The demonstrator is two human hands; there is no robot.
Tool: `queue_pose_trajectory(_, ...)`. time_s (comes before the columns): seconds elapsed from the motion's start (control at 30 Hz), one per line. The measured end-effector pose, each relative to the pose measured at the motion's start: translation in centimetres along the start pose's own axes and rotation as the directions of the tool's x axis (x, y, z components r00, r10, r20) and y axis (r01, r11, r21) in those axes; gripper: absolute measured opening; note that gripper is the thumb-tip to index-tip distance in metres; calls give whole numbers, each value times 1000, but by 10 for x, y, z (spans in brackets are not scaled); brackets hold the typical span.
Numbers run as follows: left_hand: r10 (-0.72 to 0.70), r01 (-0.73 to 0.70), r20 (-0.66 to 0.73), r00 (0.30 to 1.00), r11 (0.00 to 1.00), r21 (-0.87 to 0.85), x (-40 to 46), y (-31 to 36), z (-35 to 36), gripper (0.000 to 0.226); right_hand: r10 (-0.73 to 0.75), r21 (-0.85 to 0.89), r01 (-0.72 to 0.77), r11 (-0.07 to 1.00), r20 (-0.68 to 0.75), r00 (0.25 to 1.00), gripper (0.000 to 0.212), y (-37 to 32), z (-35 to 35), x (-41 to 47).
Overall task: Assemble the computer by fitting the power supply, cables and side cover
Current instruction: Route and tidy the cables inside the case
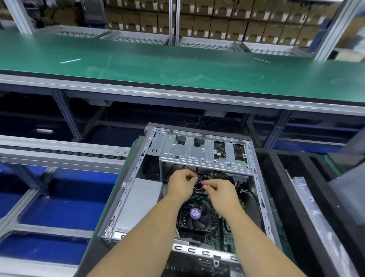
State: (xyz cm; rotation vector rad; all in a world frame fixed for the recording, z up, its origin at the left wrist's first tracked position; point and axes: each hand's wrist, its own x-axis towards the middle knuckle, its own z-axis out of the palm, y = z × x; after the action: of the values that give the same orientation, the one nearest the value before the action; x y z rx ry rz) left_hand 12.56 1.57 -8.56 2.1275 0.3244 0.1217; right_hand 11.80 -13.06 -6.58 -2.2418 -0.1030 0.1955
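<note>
Two hands: left hand (pixel 180 183) and right hand (pixel 221 193) meet over the open case (pixel 134 174), each grip pinching thin cables (pixel 198 181).
Power supply (pixel 142 201): already seated at the case's left wall.
Cables: being sorted above the fan (pixel 195 215); connection unclear.
Side cover: not fitted; none clearly in view.
Progress: roughly midway, judging by this.

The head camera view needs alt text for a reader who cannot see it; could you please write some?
Both hands, left hand and right hand, pinch thin wires inside an open computer case, just beyond the cooling fan. A grey power supply sits in the case's left side, with a metal drive bracket across the far end. A green workbench lies beyond.
</note>
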Motion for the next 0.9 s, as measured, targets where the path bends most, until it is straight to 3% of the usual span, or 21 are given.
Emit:
queue_pose_trajectory(0.17,-47,47,-8,999,999,-1,2,1,-1,11,75,-52,-76,996,-20,997,22,2,1,4)
queue_pose_trajectory(0.37,-99,99,-41,994,995,-13,4,0,0,5,23,-80,-30,996,-82,996,17,2,3,6)
queue_pose_trajectory(0.53,-108,108,-44,993,994,-6,5,2,0,11,51,-130,-53,990,-20,999,15,5,2,6)
queue_pose_trajectory(0.73,-108,106,-43,993,993,-46,4,2,-1,14,14,-25,-16,1000,-72,997,5,2,2,6)
queue_pose_trajectory(0.9,-51,50,-8,999,997,-61,3,3,0,13,16,62,-11,998,-72,997,9,-1,2,6)
